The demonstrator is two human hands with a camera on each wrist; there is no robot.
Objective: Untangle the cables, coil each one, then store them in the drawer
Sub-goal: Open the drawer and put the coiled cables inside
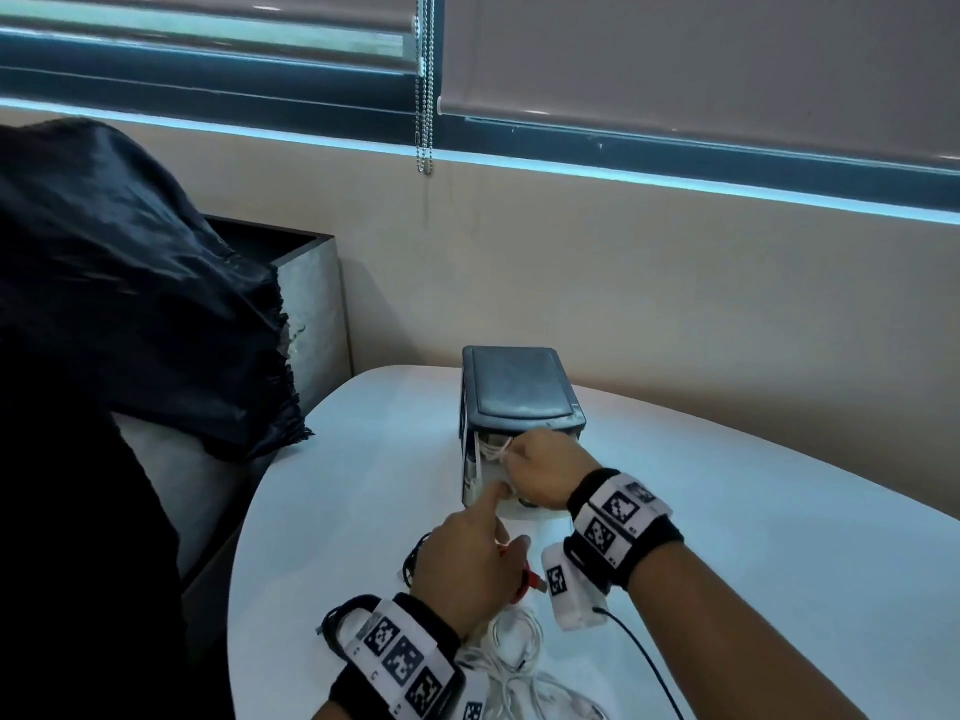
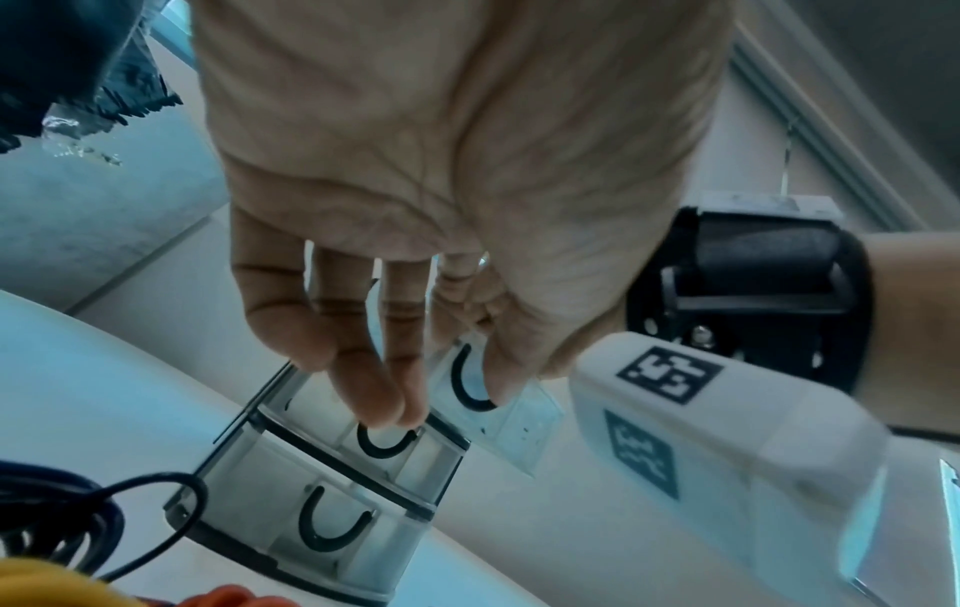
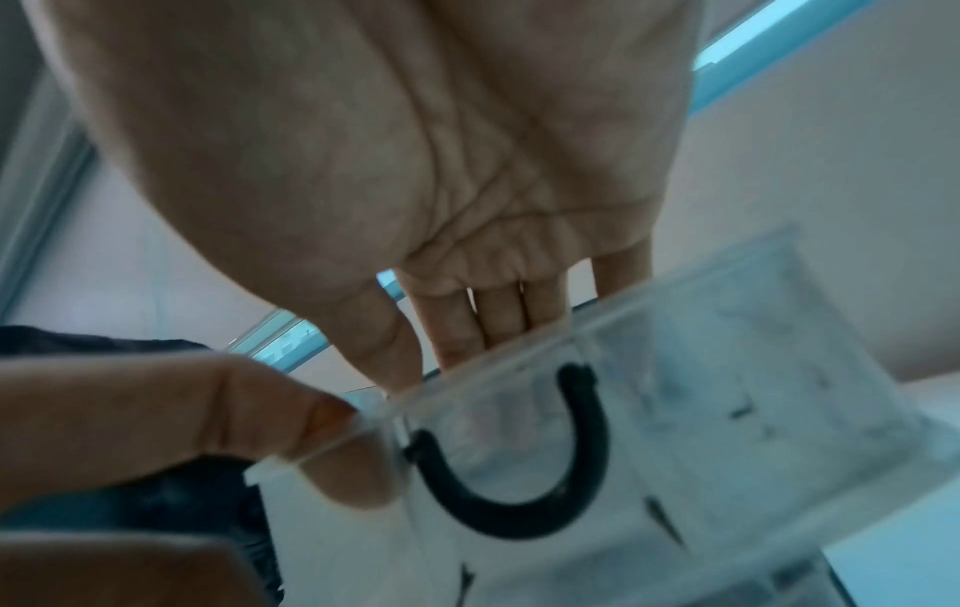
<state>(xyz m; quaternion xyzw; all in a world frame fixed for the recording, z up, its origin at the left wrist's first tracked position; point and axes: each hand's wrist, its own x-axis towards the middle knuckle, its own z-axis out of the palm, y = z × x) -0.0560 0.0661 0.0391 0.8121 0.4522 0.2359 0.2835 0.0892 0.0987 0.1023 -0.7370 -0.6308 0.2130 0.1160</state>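
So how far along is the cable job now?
Partly done. The top drawer is pulled out, and the right hand reaches into it at a white cable. The left hand touches the drawer front. Still to do: the loose white cables, a red cable and a black cable lie on the table, not stored.

right hand (image 1: 540, 472) hiding the drawer (image 3: 597, 443) contents, white cables (image 1: 519, 662) cut off below
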